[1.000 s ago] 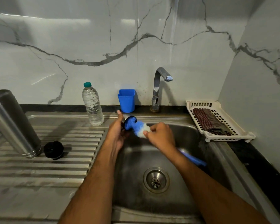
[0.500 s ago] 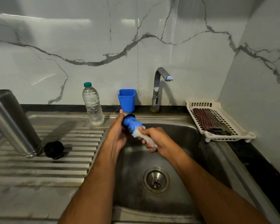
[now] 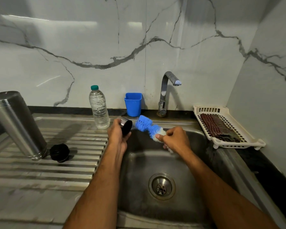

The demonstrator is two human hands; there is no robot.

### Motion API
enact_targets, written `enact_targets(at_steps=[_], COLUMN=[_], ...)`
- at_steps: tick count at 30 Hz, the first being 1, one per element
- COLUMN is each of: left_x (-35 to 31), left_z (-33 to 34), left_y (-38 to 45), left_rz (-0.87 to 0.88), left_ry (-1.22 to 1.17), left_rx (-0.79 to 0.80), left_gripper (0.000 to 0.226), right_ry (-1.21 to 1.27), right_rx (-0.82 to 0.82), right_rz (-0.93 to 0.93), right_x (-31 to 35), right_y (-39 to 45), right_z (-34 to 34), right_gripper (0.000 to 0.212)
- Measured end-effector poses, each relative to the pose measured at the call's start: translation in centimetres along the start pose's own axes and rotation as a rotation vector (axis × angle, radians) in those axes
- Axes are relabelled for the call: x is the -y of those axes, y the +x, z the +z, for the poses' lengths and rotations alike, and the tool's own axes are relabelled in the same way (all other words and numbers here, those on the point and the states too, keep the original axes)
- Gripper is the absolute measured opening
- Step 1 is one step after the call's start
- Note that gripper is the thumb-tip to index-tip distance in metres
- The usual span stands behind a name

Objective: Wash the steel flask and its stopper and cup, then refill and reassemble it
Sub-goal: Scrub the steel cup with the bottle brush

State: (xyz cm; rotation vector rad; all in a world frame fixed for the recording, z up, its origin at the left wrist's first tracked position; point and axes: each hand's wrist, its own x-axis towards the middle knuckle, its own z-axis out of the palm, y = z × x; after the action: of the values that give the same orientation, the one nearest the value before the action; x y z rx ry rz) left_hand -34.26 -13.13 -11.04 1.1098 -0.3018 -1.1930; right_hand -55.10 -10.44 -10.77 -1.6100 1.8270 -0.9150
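left hand: my fingers wrapped round cup, over sink back-left rim
right hand: fisted on brush (bristles just beside cup's mouth)
flask: inverted, left of sink
stopper: beside flask

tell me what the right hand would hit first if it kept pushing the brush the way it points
Probably the cup held in the left hand. The right hand aims the blue brush up and left, its bristles just beside the cup's dark open mouth. Depth is unclear, so it might slip past toward the water bottle.
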Motion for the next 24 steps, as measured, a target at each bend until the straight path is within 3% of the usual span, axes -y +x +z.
enact_targets(at_steps=[4,6,9,13,17,21,24], left_x=[0.8,1.0,0.9,1.0,0.7,0.9,0.5], left_z=[0.7,0.9,1.1,1.5,1.3,1.2,1.2], left_y=[-1.1,-1.1,-1.3,-1.7,-1.7,-1.7,-1.8], left_rz=[-0.008,0.044,0.139,0.153,0.206,0.201,0.212], left_ry=[0.019,0.035,0.041,0.064,0.060,0.085,0.059], left_rx=[0.119,0.150,0.109,0.115,0.093,0.093,0.080], left_gripper=[0.023,0.033,0.030,0.026,0.025,0.035,0.033], right_ry=[0.209,0.154,0.020,0.005,0.068,0.021,0.091], right_rx=[-0.083,-0.093,-0.107,-0.150,-0.094,-0.144,-0.099], right_rz=[-0.121,-0.245,-0.379,-0.316,-0.418,-0.333,-0.384], right_x=[0.6,1.4,2.2,1.7,2.1,1.9,1.7], right_y=[-0.3,-1.0,-2.1,-1.7,-2.5,-1.9,-2.0], right_z=[0.9,1.7,2.2,1.8,2.2,2.4,2.5], right_gripper=[0.022,0.030,0.033,0.030,0.027,0.028,0.028])
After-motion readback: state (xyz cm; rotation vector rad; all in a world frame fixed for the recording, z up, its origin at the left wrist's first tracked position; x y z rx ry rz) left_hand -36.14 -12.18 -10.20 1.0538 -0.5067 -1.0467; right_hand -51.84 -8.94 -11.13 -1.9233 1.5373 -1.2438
